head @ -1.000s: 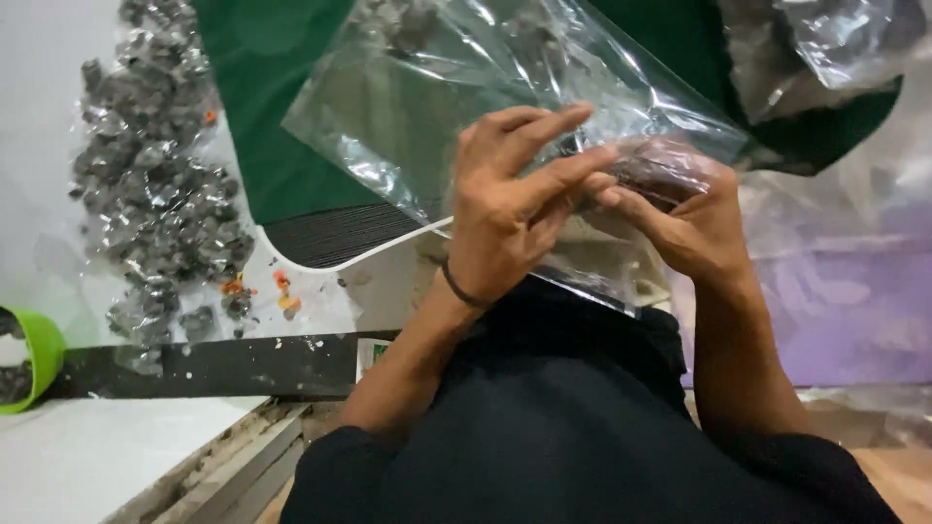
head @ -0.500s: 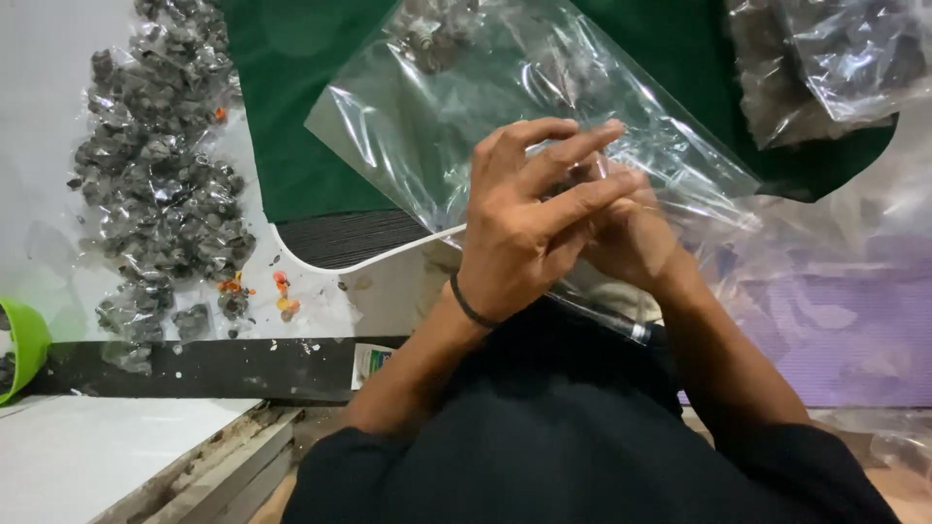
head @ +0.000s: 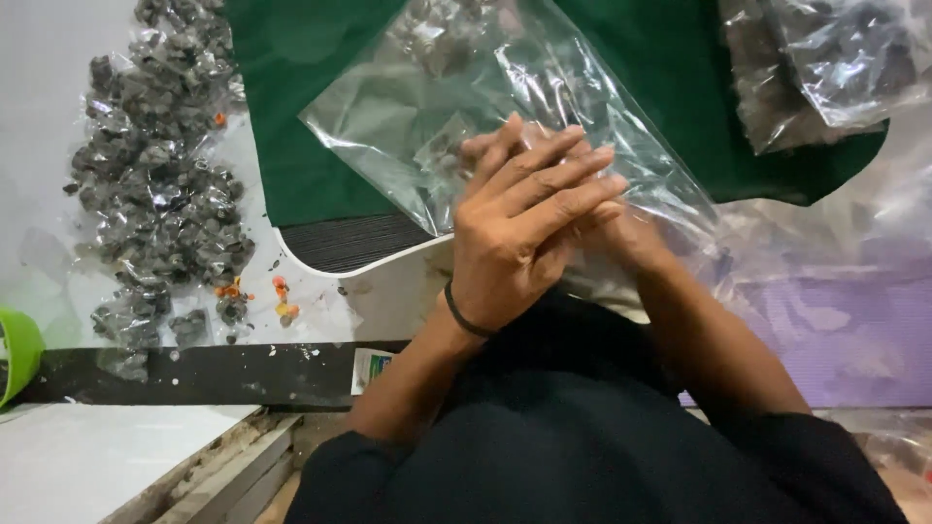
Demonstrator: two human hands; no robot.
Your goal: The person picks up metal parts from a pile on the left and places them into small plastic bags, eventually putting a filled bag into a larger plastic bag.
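Hands meet at the near edge of the clear plastic bag, which stretches away up-left. The left hand, fingers extended, covers the right hand; I cannot tell its grip.

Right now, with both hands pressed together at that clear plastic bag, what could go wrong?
The left hand covers the right hand, so the grip on the clear bag is hidden; it might slip. The thin bag could tear. The pile of small dark packets lies close and could get scattered.
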